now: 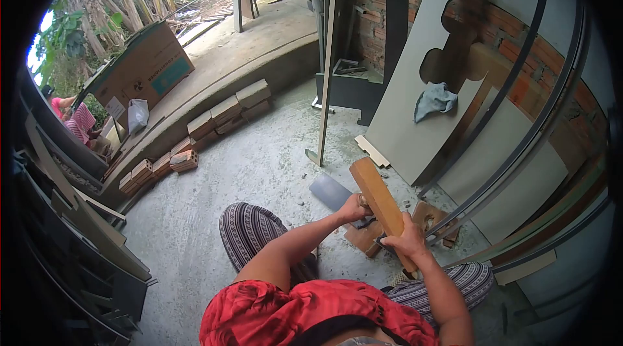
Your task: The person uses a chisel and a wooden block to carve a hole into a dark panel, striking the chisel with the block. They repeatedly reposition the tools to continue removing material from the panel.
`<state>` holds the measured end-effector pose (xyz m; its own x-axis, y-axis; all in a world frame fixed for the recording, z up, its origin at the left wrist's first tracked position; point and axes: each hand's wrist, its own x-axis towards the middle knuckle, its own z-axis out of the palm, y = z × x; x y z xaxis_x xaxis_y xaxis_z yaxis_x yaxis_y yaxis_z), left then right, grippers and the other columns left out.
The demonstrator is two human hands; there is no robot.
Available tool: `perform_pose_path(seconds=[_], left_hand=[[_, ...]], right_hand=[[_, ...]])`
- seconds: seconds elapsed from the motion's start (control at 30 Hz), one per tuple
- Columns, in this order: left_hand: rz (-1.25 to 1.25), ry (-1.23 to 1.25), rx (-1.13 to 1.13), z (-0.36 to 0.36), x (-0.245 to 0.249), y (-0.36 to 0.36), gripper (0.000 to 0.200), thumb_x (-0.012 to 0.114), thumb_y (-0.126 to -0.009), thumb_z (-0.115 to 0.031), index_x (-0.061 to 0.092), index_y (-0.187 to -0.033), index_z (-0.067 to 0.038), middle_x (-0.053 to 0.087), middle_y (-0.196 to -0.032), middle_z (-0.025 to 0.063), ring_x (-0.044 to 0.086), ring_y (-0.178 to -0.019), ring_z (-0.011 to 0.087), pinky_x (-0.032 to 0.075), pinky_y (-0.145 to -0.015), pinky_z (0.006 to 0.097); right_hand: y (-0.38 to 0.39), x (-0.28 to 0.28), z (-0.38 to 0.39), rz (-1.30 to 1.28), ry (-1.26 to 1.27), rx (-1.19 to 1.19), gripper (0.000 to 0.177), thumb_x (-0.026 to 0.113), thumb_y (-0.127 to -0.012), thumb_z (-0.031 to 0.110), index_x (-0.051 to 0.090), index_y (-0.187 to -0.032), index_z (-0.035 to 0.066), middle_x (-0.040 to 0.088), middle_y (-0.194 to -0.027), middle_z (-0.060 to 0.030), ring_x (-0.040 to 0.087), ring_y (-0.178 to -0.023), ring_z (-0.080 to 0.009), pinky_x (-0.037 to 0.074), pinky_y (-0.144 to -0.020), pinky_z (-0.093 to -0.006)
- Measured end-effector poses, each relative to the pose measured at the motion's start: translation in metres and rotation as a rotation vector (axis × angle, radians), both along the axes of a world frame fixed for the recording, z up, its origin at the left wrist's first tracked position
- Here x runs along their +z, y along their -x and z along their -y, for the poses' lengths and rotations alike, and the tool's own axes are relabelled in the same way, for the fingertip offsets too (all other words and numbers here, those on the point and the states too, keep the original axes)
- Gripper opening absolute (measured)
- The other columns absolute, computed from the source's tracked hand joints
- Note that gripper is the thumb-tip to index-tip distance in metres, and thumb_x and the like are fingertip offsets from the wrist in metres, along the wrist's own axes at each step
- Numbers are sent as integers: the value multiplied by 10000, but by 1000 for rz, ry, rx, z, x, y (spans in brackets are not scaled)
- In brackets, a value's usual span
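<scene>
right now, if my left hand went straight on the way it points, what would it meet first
Most likely the wooden bar: the left hand is right beside its left edge, though this view leaves any gap between them unclear.

1. Taking the torso point(305, 307) as the clock's centre, with twelve ahead, the left hand point(354, 208) sits near one o'clock, fingers curled into a closed grip.
2. The left forearm point(308, 236) reaches from its bent elbow toward two o'clock, crossing in front of the body.
3. The right hand point(407, 242) lies near two o'clock, nearer the body than the left, clasped, its thumb pointing toward twelve.
4. The right forearm point(441, 282) angles from its elbow toward eleven.
5. The left knee point(245, 224) is bent out at eleven, the right knee point(477, 280) at three.
</scene>
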<state>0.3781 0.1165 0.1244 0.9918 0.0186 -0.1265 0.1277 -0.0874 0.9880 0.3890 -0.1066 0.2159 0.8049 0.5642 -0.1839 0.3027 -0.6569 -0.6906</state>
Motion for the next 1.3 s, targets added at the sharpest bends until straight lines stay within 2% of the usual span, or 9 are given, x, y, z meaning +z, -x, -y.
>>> perform_pose_path(seconds=[0.13,0.37,0.43,0.5,0.8,0.9,0.97,1.13,1.3], left_hand=[[32,30,44,2,-11,-8,211,686,-659,-108,615,-849,-52,601,-728,-18,539,-637,100,459,-568,270],[8,-6,-32,-1,-23,-11,208,689,-661,-54,575,-835,-50,607,-777,-3,567,-722,100,484,-653,280],[85,63,-22,6,1,-4,235,693,-686,-32,587,-896,-40,627,-851,8,582,-785,105,490,-705,283],[169,129,-8,10,9,-4,266,697,-710,-10,600,-957,-31,646,-924,20,598,-848,109,497,-756,286],[-16,-56,-165,-1,-28,-15,339,692,-701,22,600,-1023,-26,655,-973,18,594,-882,112,489,-789,269],[4,21,-120,1,-17,-10,324,702,-696,-25,603,-1004,-34,657,-946,25,601,-869,119,488,-792,281],[15,44,-100,7,2,-7,331,698,-698,-41,600,-1014,-32,653,-962,34,599,-888,129,485,-804,290],[128,-81,-8,13,-8,-8,369,694,-703,-19,587,-1056,-13,627,-1047,70,570,-988,174,468,-849,317],[13,67,-23,-3,-17,-17,195,669,-648,31,585,-813,-30,606,-780,17,566,-697,117,489,-616,256]], right_hand=[[3,20,-1,118,-218,-1,720,775,-563,349,447,-1129,49,631,-925,-186,620,-859,-357,490,-742,-419],[8,31,0,260,-539,-36,742,775,-583,319,425,-1181,53,625,-933,-172,627,-853,-335,496,-720,-408],[1,16,1,119,47,33,723,764,-571,352,435,-1142,54,628,-910,-202,618,-857,-370,485,-724,-437],[0,11,1,92,96,31,710,754,-561,378,440,-1112,59,628,-889,-224,609,-854,-392,472,-727,-463],[10,54,-2,164,-640,-25,736,781,-577,294,442,-1183,51,607,-1016,-183,619,-874,-344,489,-748,-401],[6,40,2,232,-407,-27,705,772,-584,317,437,-1137,36,614,-957,-177,624,-849,-350,494,-743,-410],[-5,19,2,67,101,52,693,764,-573,347,431,-1098,41,615,-956,-190,614,-854,-382,473,-776,-433],[-4,2,2,47,-13,7,711,769,-542,353,438,-1093,49,630,-868,-220,609,-862,-396,462,-781,-449],[-7,13,10,13,-216,-140,677,762,-559,352,454,-1088,62,626,-908,-224,601,-874,-412,467,-757,-446]])
